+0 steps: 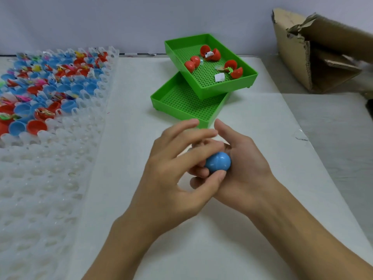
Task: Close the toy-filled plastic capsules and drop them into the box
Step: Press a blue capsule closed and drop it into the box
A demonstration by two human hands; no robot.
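Observation:
A blue plastic capsule (218, 162) sits between both hands above the white table, its two halves together. My left hand (173, 170) pinches it with thumb below and fingers over the top. My right hand (242, 164) cups it from the right, fingers curled behind it. The cardboard box (298, 57) stands at the far right with torn flaps. Several open red and blue capsules with toys (40, 83) fill the far rows of a clear plastic holder tray (40, 188) at the left.
Two green perforated trays (181, 98) are stacked askew beyond my hands; the upper one (248, 74) holds three open red capsules (210, 53) and loose toys. The table's right edge (314, 150) runs diagonally past my right hand.

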